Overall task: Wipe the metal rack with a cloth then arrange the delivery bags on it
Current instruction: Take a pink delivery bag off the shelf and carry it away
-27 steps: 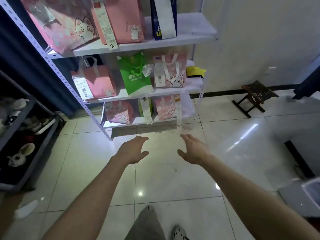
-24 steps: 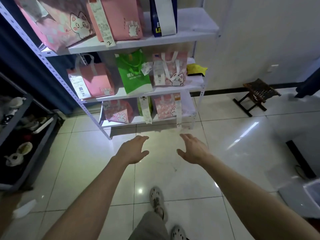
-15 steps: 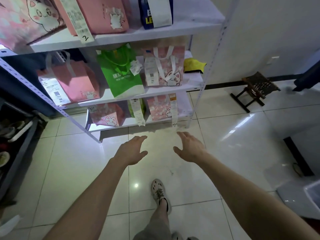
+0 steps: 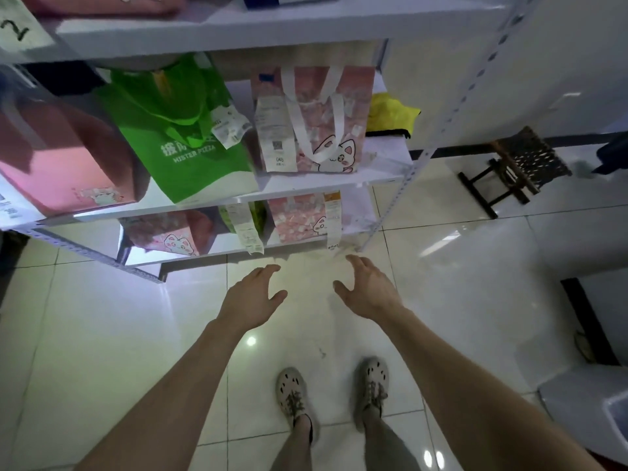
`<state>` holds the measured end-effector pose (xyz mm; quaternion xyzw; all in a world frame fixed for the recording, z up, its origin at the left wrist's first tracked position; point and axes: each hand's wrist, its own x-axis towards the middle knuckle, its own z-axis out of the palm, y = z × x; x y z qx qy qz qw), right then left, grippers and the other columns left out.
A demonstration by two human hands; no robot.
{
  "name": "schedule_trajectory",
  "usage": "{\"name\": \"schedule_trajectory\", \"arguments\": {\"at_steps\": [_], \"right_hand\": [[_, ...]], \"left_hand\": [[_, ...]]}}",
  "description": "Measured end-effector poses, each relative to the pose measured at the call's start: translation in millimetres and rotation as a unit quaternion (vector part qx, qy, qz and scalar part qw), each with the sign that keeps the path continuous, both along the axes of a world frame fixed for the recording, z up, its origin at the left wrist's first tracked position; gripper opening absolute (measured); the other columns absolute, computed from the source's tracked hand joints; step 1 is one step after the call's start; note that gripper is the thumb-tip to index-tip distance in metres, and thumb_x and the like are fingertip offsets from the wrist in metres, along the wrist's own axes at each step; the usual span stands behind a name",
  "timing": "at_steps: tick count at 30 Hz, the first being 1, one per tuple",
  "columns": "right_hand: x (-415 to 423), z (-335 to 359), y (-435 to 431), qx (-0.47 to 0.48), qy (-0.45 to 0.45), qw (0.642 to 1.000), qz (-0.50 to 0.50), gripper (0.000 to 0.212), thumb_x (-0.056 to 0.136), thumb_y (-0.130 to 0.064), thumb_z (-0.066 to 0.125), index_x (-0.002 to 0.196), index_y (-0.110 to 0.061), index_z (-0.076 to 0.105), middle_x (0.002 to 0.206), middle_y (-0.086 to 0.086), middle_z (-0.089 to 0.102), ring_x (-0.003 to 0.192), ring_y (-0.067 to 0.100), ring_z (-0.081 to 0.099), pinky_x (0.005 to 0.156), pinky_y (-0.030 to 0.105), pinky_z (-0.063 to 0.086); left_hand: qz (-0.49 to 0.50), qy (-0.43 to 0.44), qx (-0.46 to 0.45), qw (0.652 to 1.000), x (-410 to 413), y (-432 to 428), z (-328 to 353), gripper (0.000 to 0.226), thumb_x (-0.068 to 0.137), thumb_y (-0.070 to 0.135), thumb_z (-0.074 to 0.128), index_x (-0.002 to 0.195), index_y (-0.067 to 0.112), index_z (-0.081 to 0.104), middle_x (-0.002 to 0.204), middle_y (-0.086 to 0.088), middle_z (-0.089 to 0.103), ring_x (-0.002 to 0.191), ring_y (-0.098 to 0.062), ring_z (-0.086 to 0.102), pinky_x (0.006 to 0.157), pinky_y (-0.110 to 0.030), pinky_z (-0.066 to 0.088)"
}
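Note:
The white metal rack (image 4: pixel 384 178) stands close in front of me. Its middle shelf holds a pink bag (image 4: pixel 68 171) at the left, a green pizza bag (image 4: pixel 180 130) and a pink cat-print bag (image 4: pixel 316 120) with white handles. A yellow cloth (image 4: pixel 390 112) lies at the shelf's right end. Two pink cat bags (image 4: pixel 166 232) (image 4: pixel 299 215) stand on the bottom shelf, with a green bag half hidden between them. My left hand (image 4: pixel 253 295) and my right hand (image 4: pixel 368 287) hover empty over the floor in front of the bottom shelf, fingers spread.
A small dark folding stool (image 4: pixel 520 168) stands by the wall at the right. A grey-white bin (image 4: pixel 591 413) sits at the lower right. My two feet in grey clogs (image 4: pixel 292 396) stand on the glossy tiled floor (image 4: pixel 102 334).
I have stepped nearer to the rack, so it fills more of the view and the top shelf is mostly cut off. Both feet now stand side by side. The hands stayed empty.

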<state>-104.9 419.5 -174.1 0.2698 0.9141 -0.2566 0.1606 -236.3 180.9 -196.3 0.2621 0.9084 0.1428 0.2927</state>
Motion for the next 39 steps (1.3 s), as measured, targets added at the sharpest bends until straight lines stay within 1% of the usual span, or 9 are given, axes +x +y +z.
{"name": "schedule_trajectory", "arguments": {"at_steps": [7, 16, 22, 26, 29, 30, 32, 35, 39], "right_hand": [[-49.5, -98.2, 49.4, -0.032, -0.008, 0.999, 0.005, 0.077, 0.097, -0.054, 0.064, 0.160, -0.016, 0.039, 0.160, 0.007, 0.047, 0.137, 0.032, 0.056, 0.109, 0.041, 0.049], [-112.7, -249.7, 102.5, -0.070, 0.021, 0.995, -0.062, 0.095, 0.089, -0.054, 0.078, 0.162, -0.014, 0.032, 0.162, 0.009, 0.039, 0.143, 0.034, 0.048, 0.109, 0.045, 0.047], [-164.5, -324.1, 133.2, -0.078, 0.085, 0.986, -0.120, 0.123, 0.079, -0.054, 0.089, 0.166, -0.009, 0.014, 0.163, 0.019, 0.030, 0.146, 0.042, 0.042, 0.111, 0.052, 0.045], [-198.3, -354.0, 148.1, -0.105, 0.131, 0.977, -0.133, 0.119, 0.075, -0.049, 0.093, 0.163, -0.014, 0.021, 0.155, 0.012, 0.047, 0.139, 0.033, 0.052, 0.106, 0.045, 0.054], [-211.1, -365.8, 145.8, -0.115, 0.164, 0.970, -0.137, 0.084, 0.078, -0.039, 0.092, 0.139, -0.021, 0.037, 0.137, 0.000, 0.064, 0.110, 0.016, 0.063, 0.068, 0.004, 0.048], [-210.4, -365.3, 142.7, -0.114, 0.170, 0.969, -0.138, 0.075, 0.080, -0.037, 0.091, 0.131, -0.023, 0.038, 0.133, -0.001, 0.066, 0.106, 0.016, 0.064, 0.063, 0.003, 0.045], [-201.9, -359.6, 134.5, -0.115, 0.179, 0.966, -0.146, 0.065, 0.084, -0.033, 0.088, 0.123, -0.022, 0.038, 0.130, 0.001, 0.068, 0.111, 0.023, 0.069, 0.073, 0.019, 0.052], [-177.3, -337.0, 121.0, -0.120, 0.174, 0.963, -0.166, 0.063, 0.086, -0.030, 0.085, 0.127, -0.015, 0.039, 0.133, 0.005, 0.069, 0.116, 0.031, 0.069, 0.087, 0.042, 0.060], [-137.7, -290.5, 95.2, -0.124, 0.171, 0.961, -0.179, 0.083, 0.086, -0.024, 0.084, 0.147, -0.024, 0.028, 0.141, 0.002, 0.064, 0.121, 0.032, 0.068, 0.090, 0.040, 0.060]], "left_hand": [[0.146, -0.027, 0.042, 0.988, -16.0, 40.7, -97.8, 0.065, 0.097, 0.064, 0.066, 0.151, 0.032, 0.048, 0.144, 0.008, 0.063, 0.124, -0.015, 0.067, 0.103, -0.040, 0.054], [0.325, -0.064, 0.141, 0.933, -51.5, 97.6, -262.7, 0.103, 0.086, 0.065, 0.080, 0.166, 0.026, 0.028, 0.158, 0.000, 0.052, 0.142, -0.023, 0.055, 0.116, -0.050, 0.049], [0.348, 0.026, 0.250, 0.903, -104.5, 127.0, -332.0, 0.099, 0.090, 0.046, 0.086, 0.167, 0.037, 0.025, 0.165, 0.007, 0.047, 0.149, -0.019, 0.049, 0.122, -0.047, 0.045], [0.370, 0.049, 0.299, 0.878, -130.1, 138.3, -352.0, 0.111, 0.090, 0.036, 0.088, 0.171, 0.031, 0.012, 0.167, 0.005, 0.046, 0.153, -0.017, 0.046, 0.125, -0.047, 0.041], [0.364, 0.067, 0.297, 0.880, -133.2, 146.1, -354.7, 0.113, 0.093, 0.027, 0.086, 0.172, 0.033, 0.005, 0.168, 0.001, 0.045, 0.150, -0.020, 0.049, 0.116, -0.032, 0.045], [0.366, 0.073, 0.294, 0.880, -131.9, 148.6, -351.8, 0.113, 0.093, 0.024, 0.085, 0.172, 0.032, 0.004, 0.169, 0.000, 0.043, 0.149, -0.022, 0.050, 0.112, -0.029, 0.047], [0.369, 0.075, 0.294, 0.878, -126.5, 149.2, -341.4, 0.111, 0.095, 0.019, 0.083, 0.172, 0.033, 0.004, 0.170, -0.001, 0.042, 0.146, -0.023, 0.053, 0.104, -0.028, 0.056], [0.361, 0.072, 0.298, 0.881, -111.2, 139.4, -316.4, 0.108, 0.095, 0.012, 0.082, 0.170, 0.038, 0.008, 0.165, 0.004, 0.049, 0.137, -0.019, 0.060, 0.082, -0.004, 0.053], [0.351, 0.061, 0.263, 0.897, -84.1, 119.5, -270.5, 0.106, 0.094, 0.006, 0.080, 0.167, 0.044, 0.014, 0.160, 0.007, 0.054, 0.131, -0.023, 0.064, 0.068, 0.003, 0.044]]}}
